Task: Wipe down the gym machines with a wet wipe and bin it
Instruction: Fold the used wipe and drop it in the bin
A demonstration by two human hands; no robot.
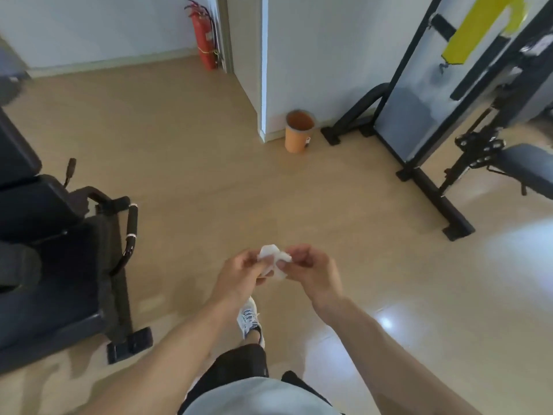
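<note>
A crumpled white wet wipe (273, 259) is held between both my hands at chest height over the wooden floor. My left hand (239, 274) pinches its left side and my right hand (314, 271) pinches its right side. An orange bin (297, 133) stands on the floor ahead, against the corner of a white wall, about two metres away. A black gym machine with a padded seat (54, 235) sits to my left. Another black-framed machine with a bench (449, 145) stands to the right.
A red fire extinguisher (205, 37) leans by the far wall. The right machine's base bar (437, 202) lies across the floor on the right. My white shoe (250, 319) shows below my hands. Open wooden floor (209, 163) stretches between me and the bin.
</note>
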